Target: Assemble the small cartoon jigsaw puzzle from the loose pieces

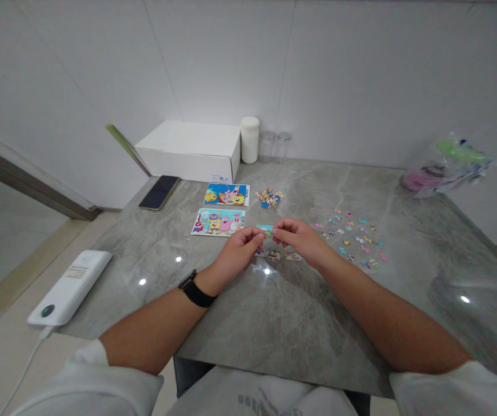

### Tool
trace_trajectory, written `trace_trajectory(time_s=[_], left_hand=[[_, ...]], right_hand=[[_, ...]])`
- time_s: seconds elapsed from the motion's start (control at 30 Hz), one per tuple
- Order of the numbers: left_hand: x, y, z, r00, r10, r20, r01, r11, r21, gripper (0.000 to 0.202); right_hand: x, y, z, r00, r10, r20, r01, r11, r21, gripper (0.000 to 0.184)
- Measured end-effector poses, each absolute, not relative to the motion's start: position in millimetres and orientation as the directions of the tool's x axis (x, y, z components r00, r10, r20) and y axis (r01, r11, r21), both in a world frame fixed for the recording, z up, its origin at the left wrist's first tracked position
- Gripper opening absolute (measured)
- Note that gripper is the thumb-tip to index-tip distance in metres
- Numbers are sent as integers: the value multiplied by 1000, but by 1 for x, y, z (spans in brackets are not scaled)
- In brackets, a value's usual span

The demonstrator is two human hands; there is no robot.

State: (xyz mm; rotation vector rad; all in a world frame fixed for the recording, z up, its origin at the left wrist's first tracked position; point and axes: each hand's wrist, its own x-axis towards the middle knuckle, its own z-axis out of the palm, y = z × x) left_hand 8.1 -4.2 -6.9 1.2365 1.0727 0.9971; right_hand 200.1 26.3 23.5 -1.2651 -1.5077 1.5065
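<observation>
My left hand (240,249), with a black watch on the wrist, and my right hand (301,238) meet over the middle of the grey marble table (274,312). Both pinch small colourful jigsaw pieces (266,231) held between their fingertips. Under the hands lies a partly joined strip of puzzle (270,253). Loose pieces (355,240) are scattered to the right of my right hand. A small heap of pieces (269,197) sits farther back. Two cartoon picture cards (218,222) (226,195) lie left of the hands.
A white box (192,149), a white canister (249,139) and two clear jars (275,145) stand by the wall. A black phone (159,192) lies at the left. A white power bank (70,286) sits at the table's left edge. A plastic bag (445,167) rests at the right.
</observation>
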Motion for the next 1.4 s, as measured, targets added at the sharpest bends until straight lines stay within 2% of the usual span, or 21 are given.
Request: trace_trajectory(time_s=[0.17,0.47,0.87,1.03,1.3,1.4], left_hand=[[8,-5,-7,246,961,-128,-71,149,986,39],[8,-4,-7,213,973,-84,-45,95,994,33],[8,-2,-6,171,972,-159,-116,180,977,40],[8,-3,-5,193,966,-173,-160,205,966,41],[7,-2,-7,193,969,-156,-128,182,975,41],[7,-2,-9,180,972,-148,-109,170,979,39]], right_hand=[[200,26,24,-295,938,-181,195,-126,-973,30],[197,24,22,-317,935,-161,188,-105,-977,29],[196,24,19,-365,910,-196,225,-118,-967,28],[196,24,20,-329,924,-192,225,-121,-967,27],[195,24,15,-343,925,-165,202,-99,-974,29],[197,25,13,-359,922,-147,246,-58,-967,27]])
